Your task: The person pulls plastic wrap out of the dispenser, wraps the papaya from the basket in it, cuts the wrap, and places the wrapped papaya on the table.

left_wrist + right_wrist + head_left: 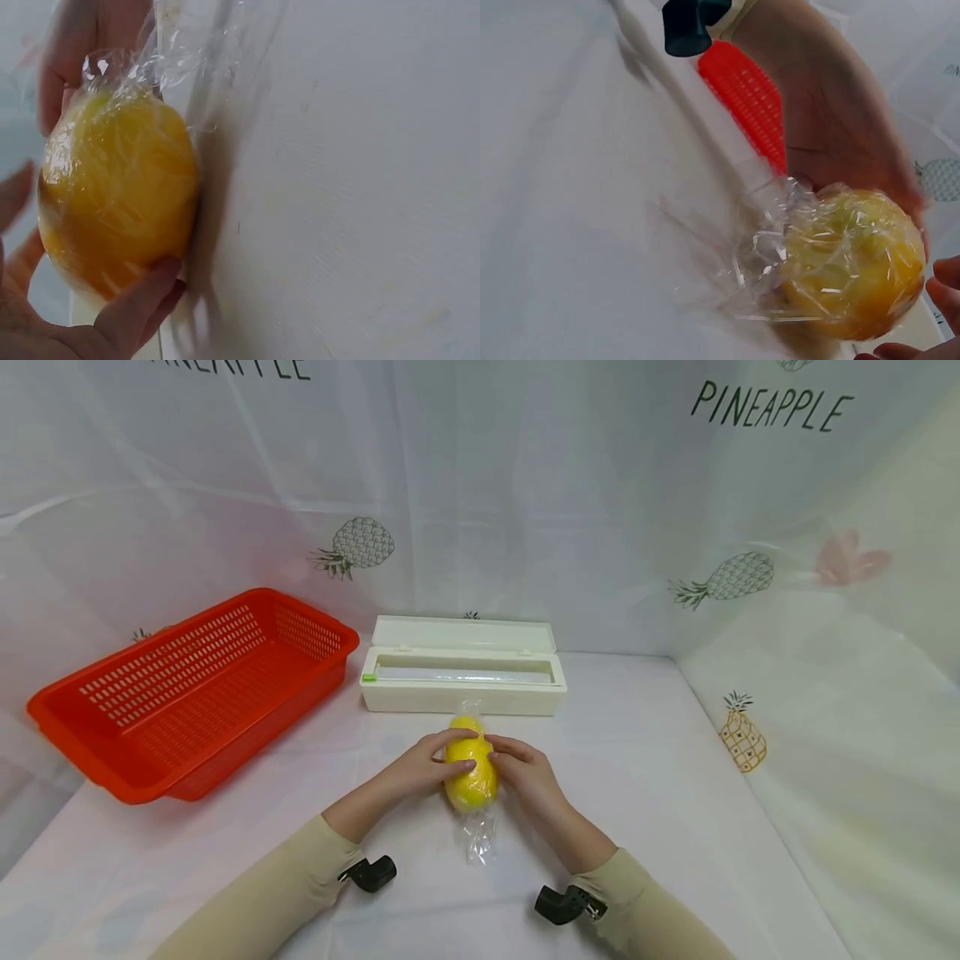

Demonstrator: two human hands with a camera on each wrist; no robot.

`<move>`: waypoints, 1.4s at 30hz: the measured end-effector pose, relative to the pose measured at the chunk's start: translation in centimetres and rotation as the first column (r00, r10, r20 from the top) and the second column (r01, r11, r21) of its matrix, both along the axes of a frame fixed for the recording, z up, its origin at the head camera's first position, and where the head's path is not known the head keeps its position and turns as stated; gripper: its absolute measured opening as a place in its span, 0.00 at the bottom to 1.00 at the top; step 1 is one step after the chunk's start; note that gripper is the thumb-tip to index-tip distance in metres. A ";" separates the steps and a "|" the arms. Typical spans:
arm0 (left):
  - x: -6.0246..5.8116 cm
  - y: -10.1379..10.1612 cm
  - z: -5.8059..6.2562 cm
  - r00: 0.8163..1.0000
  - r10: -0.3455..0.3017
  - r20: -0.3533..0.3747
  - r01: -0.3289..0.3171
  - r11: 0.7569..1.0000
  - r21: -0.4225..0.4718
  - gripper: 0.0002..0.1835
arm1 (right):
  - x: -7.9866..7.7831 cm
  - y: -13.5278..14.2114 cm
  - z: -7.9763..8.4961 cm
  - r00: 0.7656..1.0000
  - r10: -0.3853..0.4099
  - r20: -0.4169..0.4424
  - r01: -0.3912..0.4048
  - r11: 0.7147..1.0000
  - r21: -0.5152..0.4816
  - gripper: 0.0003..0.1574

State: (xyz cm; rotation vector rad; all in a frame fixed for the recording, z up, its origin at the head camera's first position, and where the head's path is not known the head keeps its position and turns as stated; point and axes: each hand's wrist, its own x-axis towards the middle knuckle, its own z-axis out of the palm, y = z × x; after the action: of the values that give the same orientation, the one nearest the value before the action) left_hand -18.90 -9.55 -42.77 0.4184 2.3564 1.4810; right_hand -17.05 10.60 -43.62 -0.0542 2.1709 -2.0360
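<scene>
A yellow fruit (474,787) lies wrapped in clear plastic film (478,837) in the middle of the head view. Film sticks out loosely at its near end, with a smaller tuft at the far end. On its left side my left hand (422,767) grips it, thumb over the top. My right hand (534,781) holds the opposite side, thumb and index fingertips right at the fruit's edge. Both wrist views show the wrapped fruit close over the white surface, its skin yellow to orange under wrinkled film.
Behind the fruit stands a white cling film dispenser (465,698), lid raised, with a film roll inside. A red plastic basket (187,777) sits on the left. The white tablecloth (637,735) runs up to a pineapple-print curtain (525,527) at the back and right.
</scene>
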 end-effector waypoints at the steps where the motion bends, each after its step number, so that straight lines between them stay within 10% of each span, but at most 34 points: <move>1: -0.1 0.2 0.1 1.000 0.013 0.000 -0.013 1.000 -0.021 0.26 | 0.1 0.3 -0.1 1.000 -0.008 -0.004 0.008 1.000 0.002 0.22; 16: -0.2 0.5 0.5 0.999 -0.008 0.044 0.010 0.999 -0.051 0.25 | 4.4 2.2 -0.4 0.996 0.027 0.083 -0.028 1.000 0.011 0.16; 29: -0.2 0.5 0.2 0.998 0.033 0.060 -0.029 0.997 -0.074 0.24 | 5.2 1.3 -1.6 0.998 0.050 -0.033 -0.044 0.985 0.164 0.12; 42: -0.6 0.4 0.0 0.997 0.031 0.070 -0.026 0.997 -0.075 0.24 | 5.9 1.8 -0.7 0.997 0.060 0.045 -0.061 0.998 0.008 0.10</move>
State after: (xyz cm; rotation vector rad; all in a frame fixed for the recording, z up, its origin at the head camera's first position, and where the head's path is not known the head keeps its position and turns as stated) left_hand -19.49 -9.19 -42.80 0.3092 2.3618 1.3923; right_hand -11.11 12.38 -44.31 -0.0715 2.1257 -1.9750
